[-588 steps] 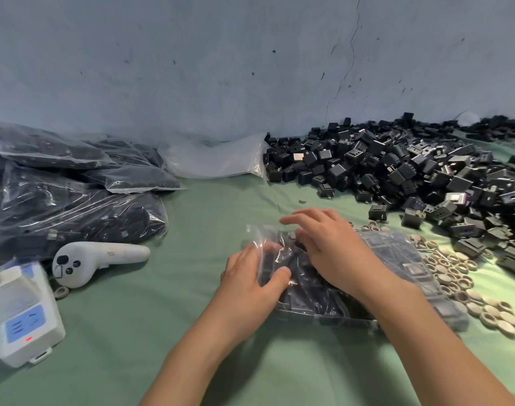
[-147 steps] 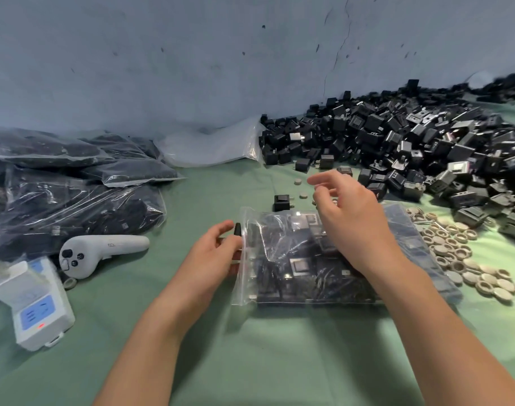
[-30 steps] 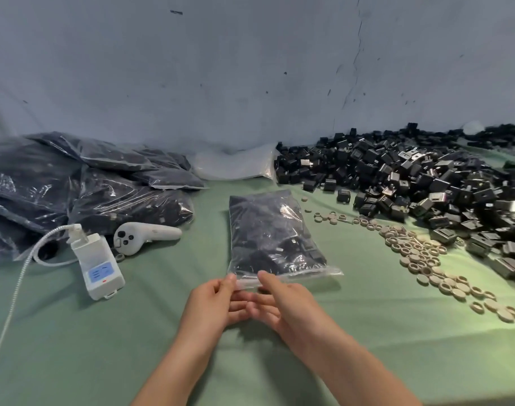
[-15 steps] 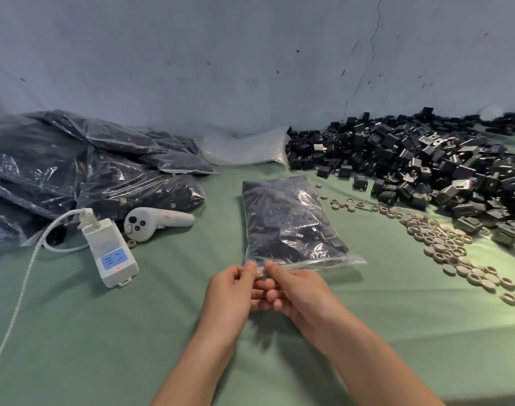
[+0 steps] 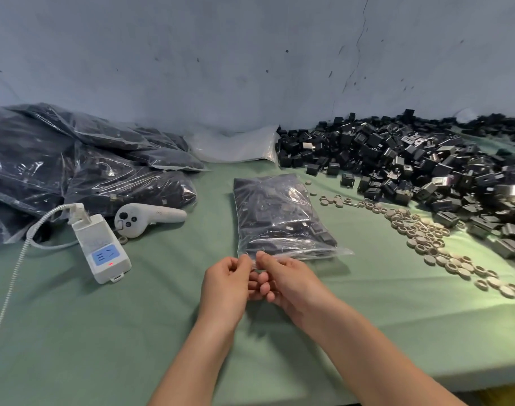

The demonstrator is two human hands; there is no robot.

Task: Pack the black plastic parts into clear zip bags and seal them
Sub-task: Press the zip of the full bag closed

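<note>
Centre frame: filled clear zip bag of black plastic parts laid flat on green surface | near-edge zip strip pinched by left hand and right hand, grip pressed together, for sealing

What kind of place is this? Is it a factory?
Probably a small packing workshop. A big heap of loose black plastic parts lies by the wall, filled bags are stacked on the left, and the left hand and right hand pinch the mouth of another filled clear zip bag.
</note>
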